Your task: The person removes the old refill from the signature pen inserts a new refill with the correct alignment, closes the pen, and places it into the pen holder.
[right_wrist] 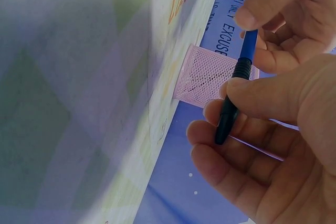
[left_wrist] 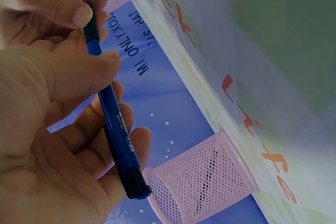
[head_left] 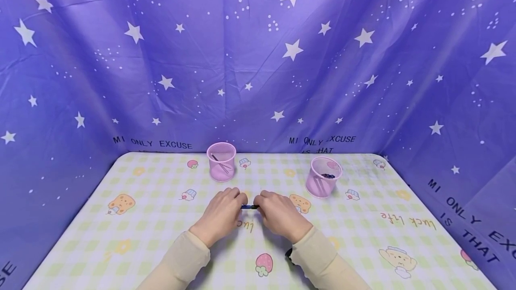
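A blue pen with a dark grip section (left_wrist: 118,124) lies between my two hands, held level above the tabletop in the head view. My left hand (head_left: 223,211) pinches the blue barrel between thumb and fingers, with the clip end sticking out past them in the left wrist view. At the other end, my right hand (head_left: 282,211) pinches the ribbed dark grip (right_wrist: 242,69); the dark tapered tip shows beyond the thumb in the right wrist view. Part of the barrel is hidden behind the fingers.
Beyond the hands, a pink mesh cup (head_left: 222,175) at left holds a thin dark stick. Another pink mesh cup (head_left: 318,188) at right has small dark items inside. A checked cloth (head_left: 161,236) covers the table, and a purple star-printed curtain (head_left: 258,57) surrounds its back and sides.
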A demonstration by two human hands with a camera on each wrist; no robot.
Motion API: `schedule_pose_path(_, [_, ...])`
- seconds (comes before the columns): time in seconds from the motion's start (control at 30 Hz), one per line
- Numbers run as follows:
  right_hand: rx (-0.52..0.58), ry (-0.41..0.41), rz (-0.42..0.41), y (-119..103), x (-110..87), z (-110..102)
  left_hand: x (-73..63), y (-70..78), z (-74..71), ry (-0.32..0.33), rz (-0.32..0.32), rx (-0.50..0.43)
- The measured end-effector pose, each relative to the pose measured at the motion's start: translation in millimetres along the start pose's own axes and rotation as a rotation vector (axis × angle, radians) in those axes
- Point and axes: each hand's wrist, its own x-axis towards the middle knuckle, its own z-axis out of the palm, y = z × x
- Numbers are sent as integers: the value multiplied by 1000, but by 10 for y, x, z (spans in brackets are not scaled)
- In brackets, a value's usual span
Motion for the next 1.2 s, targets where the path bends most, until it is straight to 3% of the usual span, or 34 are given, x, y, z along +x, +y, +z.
schedule_pose_path(0.6, [-12, 12, 0, 0, 6, -12, 6, 7, 10, -52, 1, 24])
schedule_pose_path(0.93, [-17, 8, 2, -5, 2, 2, -7, 15, 4, -2, 16, 11])
schedule_pose_path(1.2, [-17, 7, -1, -8, 1, 3, -3, 1, 8, -12, 7, 0])
